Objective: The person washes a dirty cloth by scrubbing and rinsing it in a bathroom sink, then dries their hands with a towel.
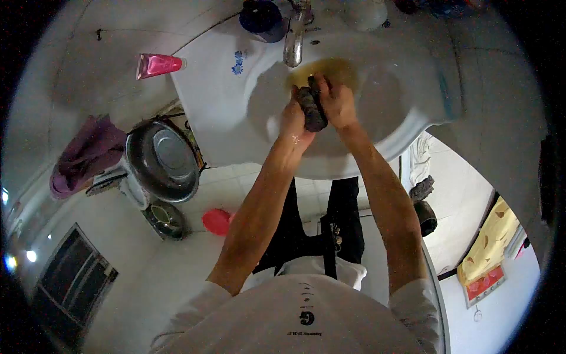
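Over the basin of a white sink (212, 118), both hands hold a wet, bunched dark grey cloth (312, 109), which may be a sock. My left hand (296, 121) is closed around its left side, with the fingers partly hidden behind it. My right hand (336, 105) grips the upper right part, its fingers curled over the fabric. Yellowish-brown water (342, 68) lies in the bowl beneath the hands. Just beyond them, a metal faucet (293, 44) points down into the basin; whether water runs from it I cannot tell.
A pink tube (159, 65) lies by the sink's left corner, and a dark blue cup (261, 20) stands behind the faucet. Metal basins (191, 171) and a purple cloth (88, 154) hang at left. A red basin (216, 222) is low down. Another grey cloth (422, 189) is at right.
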Motion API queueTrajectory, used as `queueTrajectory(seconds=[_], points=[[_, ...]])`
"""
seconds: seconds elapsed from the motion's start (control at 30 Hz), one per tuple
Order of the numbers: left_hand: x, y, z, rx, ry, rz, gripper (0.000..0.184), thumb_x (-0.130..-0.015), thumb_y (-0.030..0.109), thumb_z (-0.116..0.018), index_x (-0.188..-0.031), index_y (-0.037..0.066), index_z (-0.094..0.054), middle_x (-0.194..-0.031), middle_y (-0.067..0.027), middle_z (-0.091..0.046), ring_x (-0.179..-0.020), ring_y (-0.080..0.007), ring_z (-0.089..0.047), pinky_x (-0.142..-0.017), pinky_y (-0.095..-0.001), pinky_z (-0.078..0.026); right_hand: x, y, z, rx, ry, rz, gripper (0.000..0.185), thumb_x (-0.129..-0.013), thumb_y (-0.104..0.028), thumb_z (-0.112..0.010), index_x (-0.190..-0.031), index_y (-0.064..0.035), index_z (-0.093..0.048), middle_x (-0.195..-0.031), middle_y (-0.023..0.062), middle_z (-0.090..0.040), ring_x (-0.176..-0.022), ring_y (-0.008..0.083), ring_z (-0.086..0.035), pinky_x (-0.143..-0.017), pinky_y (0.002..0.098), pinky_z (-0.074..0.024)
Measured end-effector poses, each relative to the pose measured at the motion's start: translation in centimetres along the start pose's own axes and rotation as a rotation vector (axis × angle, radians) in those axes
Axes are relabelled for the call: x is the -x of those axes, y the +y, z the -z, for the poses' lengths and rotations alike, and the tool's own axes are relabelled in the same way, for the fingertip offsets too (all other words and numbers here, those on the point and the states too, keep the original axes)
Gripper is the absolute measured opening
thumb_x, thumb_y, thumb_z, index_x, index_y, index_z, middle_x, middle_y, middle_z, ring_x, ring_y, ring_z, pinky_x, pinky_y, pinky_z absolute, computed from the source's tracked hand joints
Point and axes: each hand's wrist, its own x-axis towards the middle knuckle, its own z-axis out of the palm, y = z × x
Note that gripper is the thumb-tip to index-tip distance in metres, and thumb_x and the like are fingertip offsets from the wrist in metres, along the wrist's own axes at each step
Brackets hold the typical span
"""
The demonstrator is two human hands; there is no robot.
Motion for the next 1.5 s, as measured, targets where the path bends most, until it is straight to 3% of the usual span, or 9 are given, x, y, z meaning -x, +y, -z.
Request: queueTrajectory(seconds=[0.2,0.43,0.57,1.0,1.1,1.13,1.23,1.37,1.5], points=[[0.5,2.1,1.2,-0.044,-0.035,-0.007,0.038,-0.103,0.036,-0.042,-0.124,0.008,-0.054,-0.116,-0.0056,-0.062,-0.104,-0.0185,-0.062,-0.09,-0.0355,-0.052,1.3,0.2,1.5,-0.626,-0.011,-0.228,0.04,-0.095,-0.039,-0.055,-0.098,-0.0013,-0.068,-0.085,0.0167,-0.07,-0.076,0.0321,-0.068,-0.07,0.0409,-0.0524],[-1.2,1.5,3.0,0.108,-0.471,0.078,0.035,-0.102,0.036,-0.046,-0.121,0.008,-0.056,-0.111,-0.004,-0.063,-0.1,-0.0166,-0.06,-0.088,-0.0339,-0.051,3.5,-7.9,2.8,-0.203,-0.022,0.376,0.034,-0.088,-0.034,-0.062,-0.08,-0.0015,-0.069,-0.081,0.0209,-0.066,-0.074,0.0411,-0.063,-0.069,0.0436,-0.0519],[1.3,0.0,-0.6,-0.139,0.054,-0.063,0.042,-0.1,0.042,-0.047,-0.125,0.008,-0.054,-0.118,-0.0041,-0.059,-0.105,-0.018,-0.058,-0.09,-0.0346,-0.049,1.0,-5.8,0.7,0.112,0.026,0.156,0.034,-0.088,-0.033,-0.059,-0.076,-0.0035,-0.069,-0.072,0.0216,-0.065,-0.069,0.041,-0.063,-0.071,0.0457,-0.0524],[1.2,-0.1,-1.3,0.028,0.007,-0.015,0.048,-0.101,0.047,-0.041,-0.133,0.012,-0.05,-0.122,-0.0017,-0.058,-0.112,-0.0178,-0.054,-0.095,-0.0371,-0.046,1.3,-5.3,0.6,0.103,-0.034,0.148,0.034,-0.089,-0.032,-0.06,-0.075,-0.0031,-0.07,-0.074,0.0252,-0.064,-0.064,0.0434,-0.062,-0.06,0.0494,-0.0508],[-1.7,-0.7,3.9,0.075,-0.558,-0.164,0.047,-0.101,0.048,-0.041,-0.132,0.012,-0.051,-0.122,-0.002,-0.058,-0.112,-0.0174,-0.056,-0.096,-0.0367,-0.046,2.5,-5.9,-0.2,-0.021,-0.009,0.152,0.035,-0.089,-0.035,-0.059,-0.081,-0.0026,-0.071,-0.074,0.0253,-0.064,-0.066,0.0431,-0.062,-0.062,0.0494,-0.0511],[0.5,-0.2,1.0,-0.068,0.001,-0.027,0.048,-0.102,0.048,-0.04,-0.131,0.011,-0.051,-0.122,-0.003,-0.058,-0.109,-0.0177,-0.057,-0.094,-0.0354,-0.047,1.9,-4.2,-0.6,0.018,-0.062,0.122,0.037,-0.09,-0.037,-0.059,-0.084,-0.0024,-0.071,-0.074,0.0251,-0.065,-0.067,0.0421,-0.063,-0.064,0.0497,-0.0514],[2.2,-0.2,-2.1,-0.151,0.017,-0.056,0.056,-0.1,0.054,-0.039,-0.129,0.009,-0.053,-0.125,-0.0073,-0.06,-0.114,-0.0232,-0.058,-0.098,-0.0403,-0.048,-1.4,-0.4,-0.4,0.102,0.054,-0.094,0.031,-0.091,-0.031,-0.061,-0.089,-0.0016,-0.07,-0.077,0.0236,-0.065,-0.082,0.038,-0.065,-0.075,0.0422,-0.0504],[1.9,0.6,-1.9,-0.001,-0.068,-0.018,0.061,-0.097,0.058,-0.041,-0.129,0.007,-0.053,-0.124,-0.0098,-0.061,-0.112,-0.0252,-0.06,-0.098,-0.0426,-0.049,-0.6,-0.3,3.0,-0.885,-0.047,-0.715,0.048,-0.096,-0.044,-0.056,-0.111,0.0013,-0.063,-0.104,0.0106,-0.068,-0.09,0.0203,-0.065,-0.079,0.035,-0.0522],[2.4,2.1,-1.3,0.052,-0.158,0.089,0.062,-0.097,0.058,-0.04,-0.135,0.009,-0.048,-0.128,-0.0097,-0.057,-0.117,-0.0256,-0.057,-0.1,-0.0435,-0.047,0.9,-0.3,5.0,-1.324,-0.24,-0.747,0.051,-0.096,-0.045,-0.056,-0.117,0.0005,-0.06,-0.105,0.0069,-0.067,-0.091,0.0169,-0.063,-0.079,0.0314,-0.0521]])
